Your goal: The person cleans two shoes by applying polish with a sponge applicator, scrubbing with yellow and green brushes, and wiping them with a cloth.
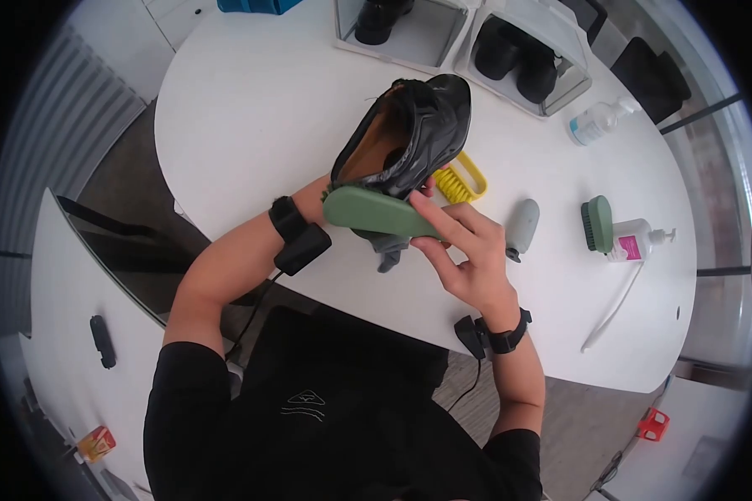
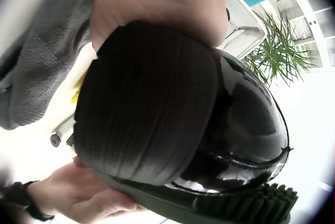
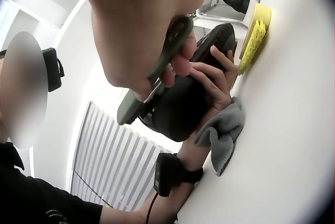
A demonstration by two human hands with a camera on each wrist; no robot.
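Note:
A glossy black shoe (image 1: 439, 125) is held up over the table, its brown lining visible in the head view. From underneath, the left hand (image 3: 212, 80) grips it, fingers spread on the sole; the head view mostly hides this hand. In the right hand (image 1: 476, 255) is a green brush (image 1: 376, 212), pinched between thumb and fingers. The brush's dark bristles (image 2: 261, 203) lie against the shoe's lower edge in the left wrist view. A grey cloth (image 3: 222, 135) lies on the table just beneath the left hand.
Beyond the shoe are a yellow brush (image 1: 464, 179) and two boxes (image 1: 397, 58) with black shoes. To the right stand a grey bottle (image 1: 522, 225), another green brush (image 1: 597, 224), a pump bottle (image 1: 635, 242), a clear bottle (image 1: 591, 125) and a white strip (image 1: 612, 309).

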